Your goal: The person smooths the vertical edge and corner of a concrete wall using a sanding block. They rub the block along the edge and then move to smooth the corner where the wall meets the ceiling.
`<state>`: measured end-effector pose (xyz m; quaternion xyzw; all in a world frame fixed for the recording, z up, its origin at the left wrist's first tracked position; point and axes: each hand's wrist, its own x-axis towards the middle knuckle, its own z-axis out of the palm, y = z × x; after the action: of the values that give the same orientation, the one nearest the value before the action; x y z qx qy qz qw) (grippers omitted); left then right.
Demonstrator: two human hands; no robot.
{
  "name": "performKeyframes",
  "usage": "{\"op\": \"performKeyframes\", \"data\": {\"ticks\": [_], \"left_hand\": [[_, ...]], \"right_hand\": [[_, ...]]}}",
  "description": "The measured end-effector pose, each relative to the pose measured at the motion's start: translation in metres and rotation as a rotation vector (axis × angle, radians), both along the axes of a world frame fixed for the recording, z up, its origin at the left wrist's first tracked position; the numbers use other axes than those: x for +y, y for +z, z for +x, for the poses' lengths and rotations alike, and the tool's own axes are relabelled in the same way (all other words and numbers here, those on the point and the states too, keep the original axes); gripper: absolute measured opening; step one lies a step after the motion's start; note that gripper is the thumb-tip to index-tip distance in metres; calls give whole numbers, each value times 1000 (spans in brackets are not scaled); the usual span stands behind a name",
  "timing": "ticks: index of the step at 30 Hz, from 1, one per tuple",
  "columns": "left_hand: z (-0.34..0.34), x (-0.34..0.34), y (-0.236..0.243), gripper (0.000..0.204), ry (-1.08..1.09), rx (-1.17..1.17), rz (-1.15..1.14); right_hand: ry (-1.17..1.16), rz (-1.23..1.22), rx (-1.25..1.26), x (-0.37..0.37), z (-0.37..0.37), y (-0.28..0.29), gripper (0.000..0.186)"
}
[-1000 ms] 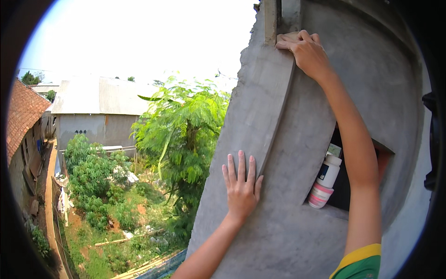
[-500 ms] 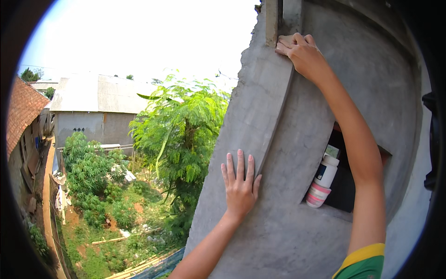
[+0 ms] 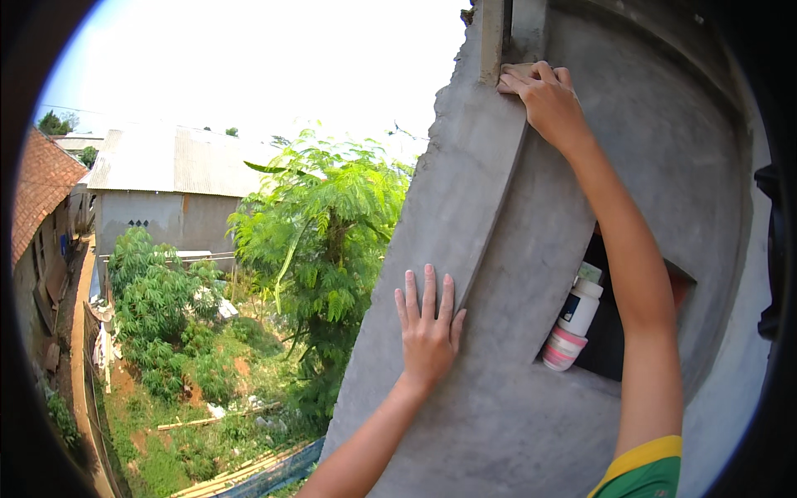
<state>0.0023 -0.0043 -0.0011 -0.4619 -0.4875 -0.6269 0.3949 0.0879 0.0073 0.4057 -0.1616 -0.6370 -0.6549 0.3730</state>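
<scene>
Grey, ragged-edged wall (image 3: pixel 465 191): left hand (image 3: pixel 428 344) flat upon it, right hand (image 3: pixel 550 101) bent.

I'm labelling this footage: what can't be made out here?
Head view:
Anything beneath the bare right hand: the hand covers it.
Palm of the bare left hand: turned to the grey plastered wall.
Depths of dark rectangular wall recess: shadow and right forearm.
Green, yellow-trimmed sleeve: lower edge cuts it.
</scene>
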Motion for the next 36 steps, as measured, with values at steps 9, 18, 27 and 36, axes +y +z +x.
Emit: {"op": "performKeyframes", "data": {"ticks": [9,18,27,36], "left_hand": [[-1,2,1,65,35,7,-9],[0,2,0,65,28,5,-7],[0,1,1,67,19,4,0],[0,1,0,66,9,2,-11]], "right_hand": [[39,-85,84,9,14,6,51],[43,-67,-53,7,14,0,49],[64,-53,-1,-1,14,2,44],[29,-5,11,7,-1,5,47]]}}
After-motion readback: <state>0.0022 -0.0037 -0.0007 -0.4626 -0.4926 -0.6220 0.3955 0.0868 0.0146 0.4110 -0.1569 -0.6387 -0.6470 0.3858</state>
